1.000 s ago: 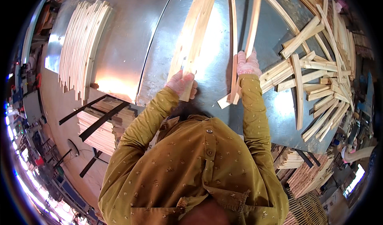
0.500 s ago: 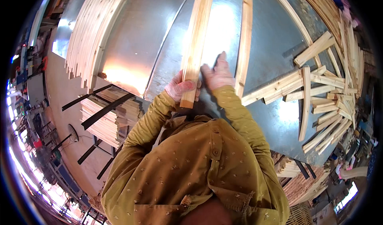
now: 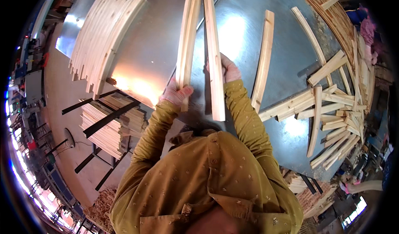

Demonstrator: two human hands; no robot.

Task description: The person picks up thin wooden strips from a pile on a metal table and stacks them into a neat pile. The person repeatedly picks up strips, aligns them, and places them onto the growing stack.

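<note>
My left hand point(image 3: 176, 93) is closed around the near end of a wooden strip point(image 3: 189, 34), which looks like two lengths lying side by side. Just to the right, a separate single wooden slat point(image 3: 213, 59) points away from me. My right hand point(image 3: 230, 69) grips that slat from its right side, fingers partly hidden behind the wood. The two pieces stand a little apart, closer at the far ends than at the near ones. Another loose strip point(image 3: 263, 59) lies on the metal tabletop point(image 3: 243, 34) to the right of my right hand.
A row of strips point(image 3: 104, 39) lies at the far left of the table. On the right is a jumbled heap of short and long pieces point(image 3: 328, 105). Below the left edge, stacked wood point(image 3: 102, 126) rests on a black metal frame point(image 3: 110, 117). Another person point(image 3: 368, 30) is at the far right.
My right hand, previously spread beside the wood, now holds a separate slat. The wood in my left hand has shifted left, and the view has moved slightly.
</note>
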